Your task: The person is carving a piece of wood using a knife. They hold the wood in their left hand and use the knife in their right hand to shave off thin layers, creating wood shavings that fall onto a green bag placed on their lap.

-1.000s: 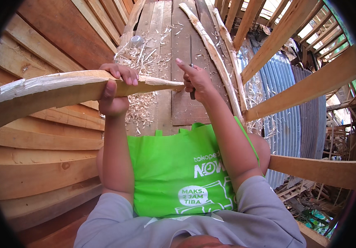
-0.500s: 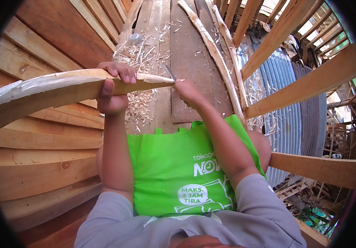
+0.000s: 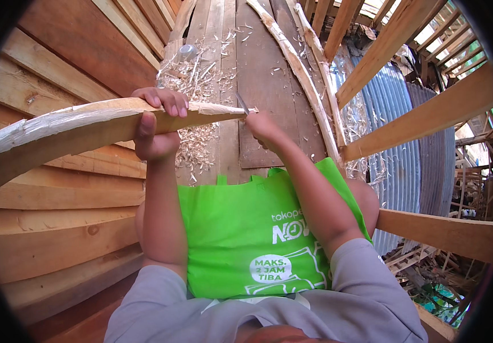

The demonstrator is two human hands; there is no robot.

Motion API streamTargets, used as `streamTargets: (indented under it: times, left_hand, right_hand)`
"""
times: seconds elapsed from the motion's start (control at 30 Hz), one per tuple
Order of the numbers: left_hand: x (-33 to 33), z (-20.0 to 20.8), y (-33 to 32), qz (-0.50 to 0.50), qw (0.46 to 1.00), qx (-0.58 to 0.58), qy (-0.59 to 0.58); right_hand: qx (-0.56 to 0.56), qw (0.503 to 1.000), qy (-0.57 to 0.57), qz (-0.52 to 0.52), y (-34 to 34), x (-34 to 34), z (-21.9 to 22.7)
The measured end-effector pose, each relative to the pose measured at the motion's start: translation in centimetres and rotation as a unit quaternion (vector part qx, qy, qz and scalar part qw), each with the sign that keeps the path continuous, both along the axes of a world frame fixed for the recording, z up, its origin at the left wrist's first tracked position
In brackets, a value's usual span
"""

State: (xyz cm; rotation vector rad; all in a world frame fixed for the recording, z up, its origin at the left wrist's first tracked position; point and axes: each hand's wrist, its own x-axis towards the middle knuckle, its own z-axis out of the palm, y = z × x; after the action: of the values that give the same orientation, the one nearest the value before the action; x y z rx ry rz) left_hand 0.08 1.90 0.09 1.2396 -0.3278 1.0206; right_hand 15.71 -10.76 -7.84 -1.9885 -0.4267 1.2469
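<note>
A long piece of pale wood [image 3: 78,123] comes in from the left edge and tapers to a point in front of me, its upper edge rough and whittled. My left hand [image 3: 158,117] is closed round it, fingers over the top and thumb on the near face. My right hand [image 3: 262,127] is wrapped round a knife [image 3: 241,103], whose narrow blade rests at the thin tip of the wood. The knife's handle is hidden inside my fist. Across my lap lies a bright green bag [image 3: 229,228].
Curled shavings [image 3: 195,143] litter the plank floor [image 3: 263,68], with a clear cup [image 3: 187,52] among them. Two peeled poles [image 3: 298,71] lie along the right. Stacked boards [image 3: 58,228] form the left side; wooden rails [image 3: 424,123] and corrugated sheets [image 3: 395,148] stand at right.
My right hand and the knife have shifted very slightly right and down at the tip of the wood. My left hand keeps its hold.
</note>
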Motion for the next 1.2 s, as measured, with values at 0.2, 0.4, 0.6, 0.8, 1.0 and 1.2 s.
streamTargets:
  times: [0.2, 0.4, 0.6, 0.8, 1.0, 1.2]
  left_hand:
    - [0.2, 0.1, -0.1, 0.009, 1.0, -0.005, -0.005]
    - [-0.1, -0.2, 0.0, 0.01, 1.0, -0.013, -0.008]
    - [-0.3, -0.4, 0.0, 0.022, 1.0, -0.019, -0.007]
    - [-0.2, -0.5, 0.0, 0.03, 0.999, -0.033, -0.008]
    - [0.1, -0.1, 0.1, 0.024, 0.999, -0.024, -0.009]
    - [-0.2, -0.1, 0.2, 0.031, 0.999, -0.027, -0.006]
  right_hand:
    - [0.045, 0.993, 0.104, -0.029, 0.0, -0.3, -0.3]
    - [0.098, 0.987, 0.122, -0.024, 0.3, -1.5, 0.5]
    - [0.072, 0.992, -0.102, -0.022, 0.9, -2.7, -1.1]
    - [0.013, 0.998, -0.062, -0.006, 0.6, -1.8, -0.2]
    - [0.03, 0.998, -0.04, -0.03, 0.7, -1.0, -1.0]
    - [-0.005, 0.999, 0.012, -0.049, 0.6, -0.6, -1.3]
